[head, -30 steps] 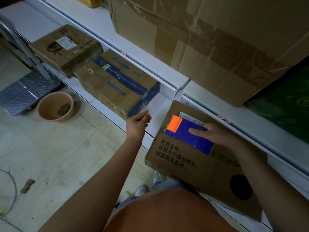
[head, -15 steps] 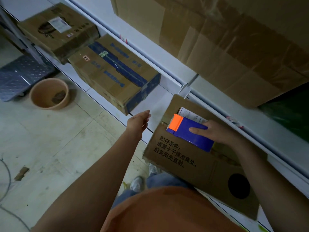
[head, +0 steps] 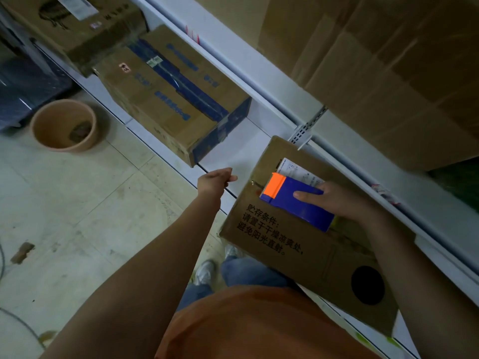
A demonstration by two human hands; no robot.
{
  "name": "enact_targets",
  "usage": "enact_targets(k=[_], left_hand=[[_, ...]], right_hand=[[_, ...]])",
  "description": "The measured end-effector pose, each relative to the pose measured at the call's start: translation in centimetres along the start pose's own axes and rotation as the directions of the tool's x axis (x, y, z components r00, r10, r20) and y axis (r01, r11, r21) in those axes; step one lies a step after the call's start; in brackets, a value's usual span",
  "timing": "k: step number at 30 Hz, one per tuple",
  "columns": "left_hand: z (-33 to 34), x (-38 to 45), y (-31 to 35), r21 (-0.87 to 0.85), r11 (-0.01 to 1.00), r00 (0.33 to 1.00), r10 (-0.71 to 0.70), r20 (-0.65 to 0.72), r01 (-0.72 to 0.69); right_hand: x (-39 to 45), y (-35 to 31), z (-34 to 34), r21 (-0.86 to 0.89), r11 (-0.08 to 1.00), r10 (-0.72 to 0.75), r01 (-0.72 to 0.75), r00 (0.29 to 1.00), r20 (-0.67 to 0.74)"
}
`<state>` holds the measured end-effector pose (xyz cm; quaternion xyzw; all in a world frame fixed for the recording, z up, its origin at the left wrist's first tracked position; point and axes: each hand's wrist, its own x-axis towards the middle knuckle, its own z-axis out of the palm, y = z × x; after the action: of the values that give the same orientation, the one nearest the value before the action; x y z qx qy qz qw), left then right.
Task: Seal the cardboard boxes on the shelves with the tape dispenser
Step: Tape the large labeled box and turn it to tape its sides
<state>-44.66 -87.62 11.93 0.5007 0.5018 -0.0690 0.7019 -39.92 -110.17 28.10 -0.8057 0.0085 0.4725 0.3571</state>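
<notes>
A blue tape dispenser [head: 298, 203] with an orange front lies on top of a brown cardboard box [head: 285, 242] printed with black characters, which sits on the low shelf. My right hand [head: 337, 200] grips the dispenser's rear, fingers laid over its blue body. My left hand [head: 215, 181] hovers just left of the box's near corner with fingers and thumb pinched together. It seems to hold the end of the clear tape, which barely shows. A white label [head: 298, 172] peeks out behind the dispenser.
On the same shelf [head: 233, 151] to the left stand a brown box with blue tape [head: 168, 99] and another brown box [head: 77, 27]. A large box [head: 375, 73] fills the shelf above. A tan bucket [head: 64, 125] stands on the tiled floor.
The view has tipped down and right. My left hand has drawn slightly closer to the box corner, fingers still pinched. The right hand and dispenser stay on the box top.
</notes>
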Motion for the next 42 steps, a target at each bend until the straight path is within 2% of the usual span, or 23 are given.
enact_targets(k=[6,9,11,13,14,16,18,20,22,24,26,32,36,40,42], left_hand=[[1.4,0.5,-2.1,0.135,0.991,1.0,0.017,0.006,-0.018],[1.9,0.7,-2.7,0.157,0.983,0.995,-0.095,-0.009,0.095],[1.4,1.4,-3.1,0.272,0.951,0.989,-0.141,-0.035,0.145],[0.7,1.7,-3.4,0.468,0.876,0.992,-0.125,-0.007,0.114],[0.3,1.7,-3.5,0.543,0.836,0.996,-0.088,-0.008,0.078],[-0.2,1.1,-3.3,0.649,0.76,0.993,0.103,-0.06,-0.04],[-0.2,-0.3,-2.3,0.656,0.717,0.928,0.367,-0.07,-0.234],[0.8,-1.4,-0.9,0.618,0.666,0.859,0.512,0.03,-0.418],[2.4,-2.5,-0.3,0.599,0.62,0.852,0.464,0.242,-0.507],[3.6,-2.7,-0.9,0.631,0.605,0.874,0.314,0.372,-0.486],[3.6,-1.9,-2.1,0.67,0.58,0.885,0.265,0.382,-0.463],[2.6,-0.4,-2.9,0.707,0.484,0.857,0.31,0.412,-0.515],[1.8,-0.6,-3.1,0.686,0.454,0.822,0.346,0.453,-0.569],[0.1,-0.3,-3.0,0.698,0.275,0.744,0.363,0.562,-0.661],[-0.4,-0.3,-3.1,0.691,0.23,0.719,0.364,0.592,-0.686]], right_hand=[[1.1,-0.3,0.5,-0.079,0.996,0.028,-0.03,0.999,-0.033],[1.3,-0.4,0.4,-0.096,0.995,0.034,-0.037,0.999,-0.032],[1.5,-0.3,0.4,-0.103,0.994,0.03,-0.034,0.999,-0.038],[1.8,-0.1,0.4,-0.106,0.994,0.032,-0.037,0.998,-0.045],[1.9,0.0,0.4,-0.114,0.993,0.031,-0.036,0.998,-0.046],[2.1,0.3,0.4,-0.125,0.992,0.028,-0.033,0.999,-0.041],[2.1,0.4,0.4,-0.139,0.99,0.034,-0.04,0.998,-0.043],[2.4,0.6,0.3,-0.158,0.986,0.039,-0.047,0.998,-0.052],[2.4,0.5,0.1,-0.188,0.981,0.035,-0.047,0.997,-0.066],[2.6,0.6,0.0,-0.213,0.976,0.031,-0.045,0.997,-0.066],[2.7,0.9,0.1,-0.223,0.974,0.028,-0.042,0.998,-0.064],[2.6,2.9,-0.1,-0.405,0.913,0.022,-0.048,0.997,-0.069],[0.3,6.1,-1.1,-0.341,0.936,0.065,-0.092,0.994,-0.089],[-5.6,12.1,-3.3,-0.244,0.932,0.221,-0.269,0.953,-0.206],[-8.4,15.2,-3.1,-0.198,0.921,0.293,-0.336,0.931,-0.218]])
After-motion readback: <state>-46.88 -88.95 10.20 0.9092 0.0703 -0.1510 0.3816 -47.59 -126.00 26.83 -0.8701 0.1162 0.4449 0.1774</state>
